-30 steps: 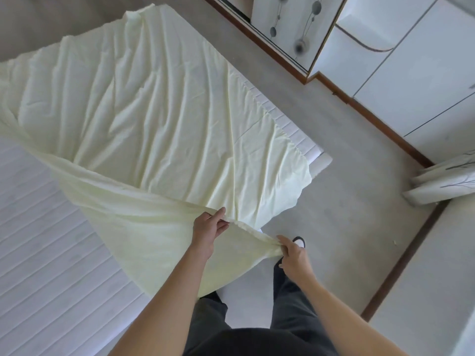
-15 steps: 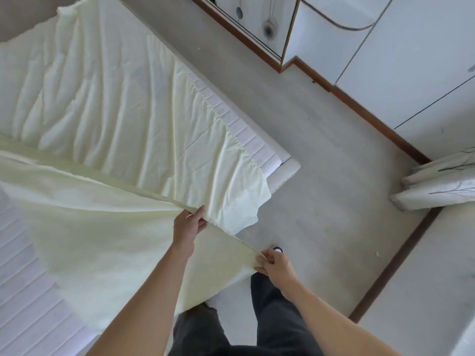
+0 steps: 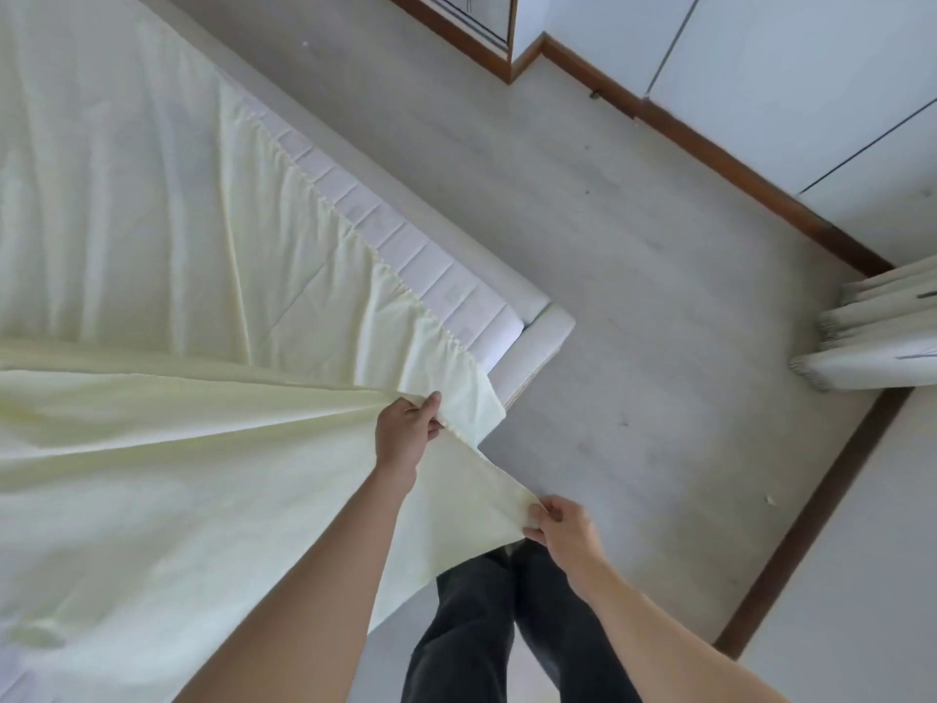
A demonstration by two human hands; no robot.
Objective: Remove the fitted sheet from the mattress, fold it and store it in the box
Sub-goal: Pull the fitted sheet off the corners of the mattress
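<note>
Sheet [image 3: 152, 276] edge pinched between left hand [image 3: 405, 431], right hand [image 3: 563, 527].

One head-worn wide-angle view looks steeply down past the person's forearms — near the mattress [image 3: 456, 291] corner, the grey floor [image 3: 634, 296] to its right, cabinet fronts [image 3: 786, 68] at the top edge.

A bedroom in a home: a white quilted mattress [image 3: 446, 281] on a low bed frame fills the left, draped in a pale yellow fitted sheet [image 3: 152, 246]. White wardrobe doors [image 3: 791, 78] with brown skirting line the far wall above grey wood-look flooring [image 3: 634, 276], and curtains [image 3: 882, 342] hang at right.
</note>
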